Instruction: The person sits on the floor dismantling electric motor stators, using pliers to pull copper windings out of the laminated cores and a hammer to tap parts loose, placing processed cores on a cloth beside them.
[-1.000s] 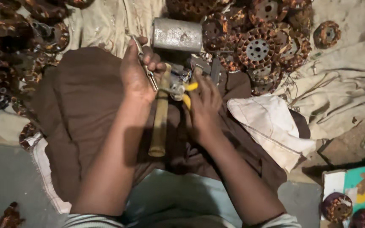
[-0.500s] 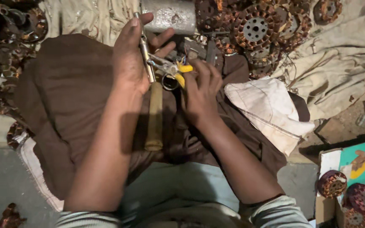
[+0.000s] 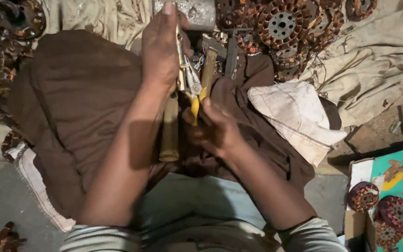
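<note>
Right hand [image 3: 215, 128] clamps yellow-handled steel pliers [image 3: 194, 91]; left hand [image 3: 160, 49] grips thin metal rod [image 3: 179, 51]. Wooden-handled hammer [image 3: 170, 128], copper-wound stators [image 3: 281, 23] alongside.

The metal cylinder [image 3: 197, 11] is cut off above; the left hand [image 3: 160, 49] perhaps hides its base

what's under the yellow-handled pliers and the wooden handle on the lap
A dark brown cloth lies under the yellow-handled pliers and the wooden handle, draped over the lap. The right hand grips the pliers; the left hand covers the handle's upper end, so what lies beneath there is hidden.
</note>
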